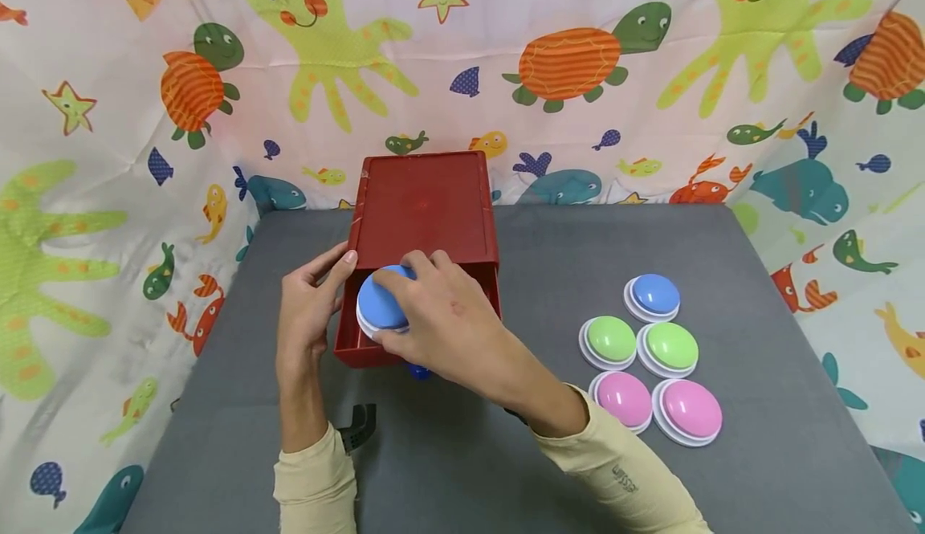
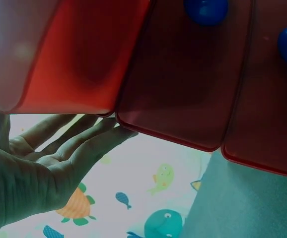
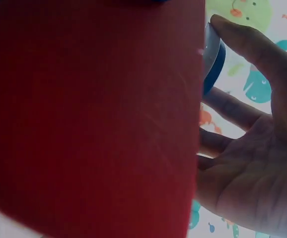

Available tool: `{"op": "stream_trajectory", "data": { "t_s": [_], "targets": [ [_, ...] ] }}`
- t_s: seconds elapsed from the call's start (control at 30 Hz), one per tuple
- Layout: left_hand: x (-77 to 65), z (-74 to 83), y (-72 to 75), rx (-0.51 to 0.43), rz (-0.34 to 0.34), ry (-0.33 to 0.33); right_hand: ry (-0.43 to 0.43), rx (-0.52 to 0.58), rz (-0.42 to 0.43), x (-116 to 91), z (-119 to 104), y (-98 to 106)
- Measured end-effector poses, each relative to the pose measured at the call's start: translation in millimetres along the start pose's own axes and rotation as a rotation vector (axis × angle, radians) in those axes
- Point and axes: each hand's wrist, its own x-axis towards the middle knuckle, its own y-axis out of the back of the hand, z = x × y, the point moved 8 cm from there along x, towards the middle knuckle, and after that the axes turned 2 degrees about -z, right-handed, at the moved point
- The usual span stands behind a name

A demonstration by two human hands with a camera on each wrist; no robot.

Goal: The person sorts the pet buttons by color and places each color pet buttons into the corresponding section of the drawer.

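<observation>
My right hand [image 1: 451, 321] grips a round blue push button [image 1: 379, 305] with a white base, thumb on the near side and fingers over the far side. The button is tilted, just over the pulled-out top drawer [image 1: 354, 356] of a red drawer cabinet [image 1: 426, 213]. In the right wrist view, the button's white base [image 3: 211, 47] shows past the red drawer front. My left hand [image 1: 307, 301] rests against the drawer's left side, its fingers fairly straight in the left wrist view and holding nothing. The drawer's inside is mostly hidden by the right hand.
To the right on the grey table lie another blue button [image 1: 656, 293], two green buttons [image 1: 672, 346] and two pink buttons [image 1: 692, 409], grouped close together. Lower drawer fronts carry blue knobs [image 2: 206, 10]. A sea-animal curtain [image 1: 462, 44] hangs behind and at both sides.
</observation>
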Motion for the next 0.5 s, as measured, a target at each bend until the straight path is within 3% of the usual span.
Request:
{"op": "stream_trajectory", "data": {
  "t_s": [0.33, 0.5],
  "targets": [
    [-0.6, -0.6, -2.0, 0.004, 0.000, 0.001, -0.054, 0.026, -0.170, 24, 4, -28],
    [-2.4, -1.0, -0.8, -0.020, 0.007, -0.001, -0.027, 0.019, -0.228, 29, 6, -38]
  ]
}}
